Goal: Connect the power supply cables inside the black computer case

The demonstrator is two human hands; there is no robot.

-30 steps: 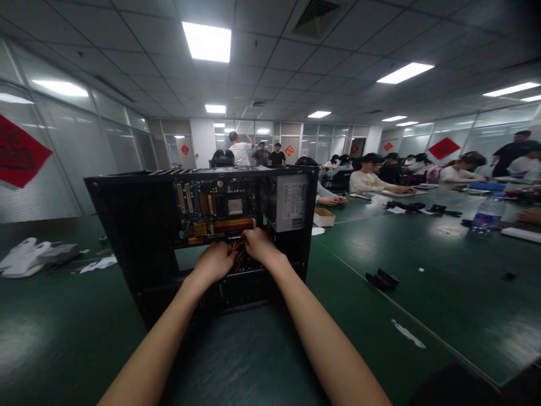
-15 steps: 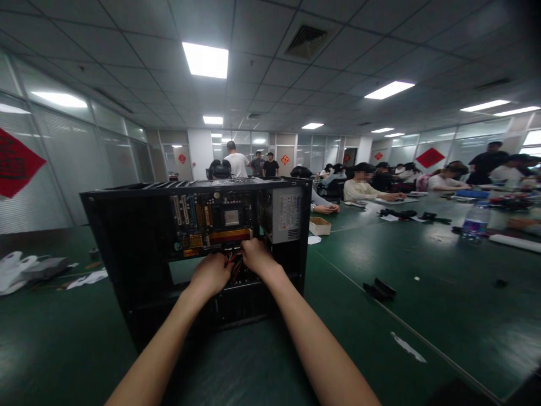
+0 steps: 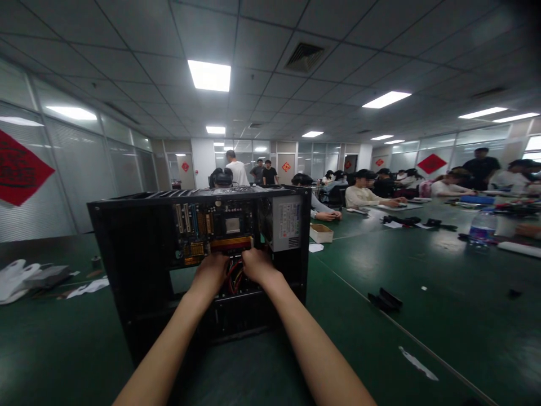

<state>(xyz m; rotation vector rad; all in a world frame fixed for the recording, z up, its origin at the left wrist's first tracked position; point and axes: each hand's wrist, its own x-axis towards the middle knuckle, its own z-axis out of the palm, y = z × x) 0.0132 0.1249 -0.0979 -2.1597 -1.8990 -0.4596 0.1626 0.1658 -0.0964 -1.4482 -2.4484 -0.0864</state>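
Left hand (image 3: 213, 269) and right hand (image 3: 257, 264) slightly apart at the motherboard's (image 3: 217, 217) lower edge, red/yellow cables (image 3: 234, 276) between them; fingertips hidden, can't tell if either grips. Open PC case (image 3: 105, 265) stands on the green table (image 3: 359, 265). Board and power supply (image 3: 285, 224) look seated; cables look loose, side open, connections unreadable.

The computer case (image 3: 131, 254) stands on the table (image 3: 350, 355), left of the box (image 3: 322, 235) and bottle (image 3: 482, 228).
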